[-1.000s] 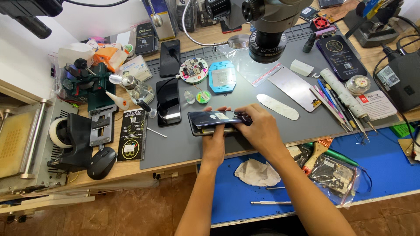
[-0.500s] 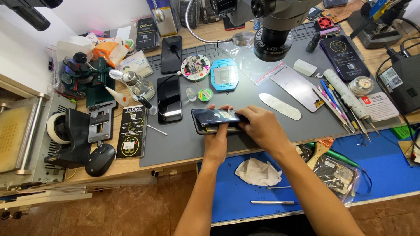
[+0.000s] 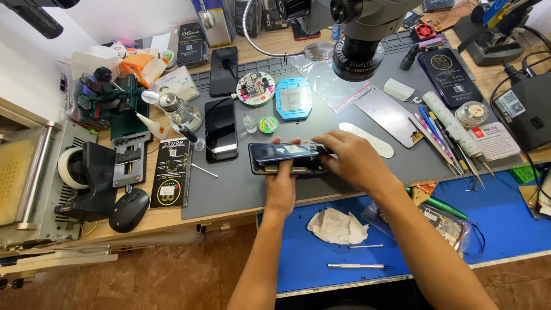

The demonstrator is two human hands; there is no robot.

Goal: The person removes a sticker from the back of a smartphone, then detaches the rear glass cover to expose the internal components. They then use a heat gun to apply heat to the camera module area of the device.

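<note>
A dark smartphone (image 3: 287, 152) is being held flat over the grey work mat (image 3: 241, 189) on the desk (image 3: 287, 43); it is being gripped from below by the left hand (image 3: 281, 182), whose fingers (image 3: 276, 140) are being curled up around its far edge; its right end is being clasped by the right hand (image 3: 353, 161), whose fingers (image 3: 321, 139) are being closed narrowly over the top of that end. A second dark slab, possibly the phone's other half, is being pressed just beneath the fingers, though the seam cannot be told clearly. Just left of the left fingers a black phone (image 3: 221, 129) is lying on the mat; beyond the fingertips a blue square fixture (image 3: 293, 99) and a round circuit board (image 3: 255, 89) are being kept near; right of the right fingers a white spatula-shaped strip (image 3: 367, 139) is resting; above them a microscope head (image 3: 359, 43) is hanging; near the wrists a crumpled white cloth (image 3: 337, 225) is lying on the blue mat (image 3: 493, 212).
</note>
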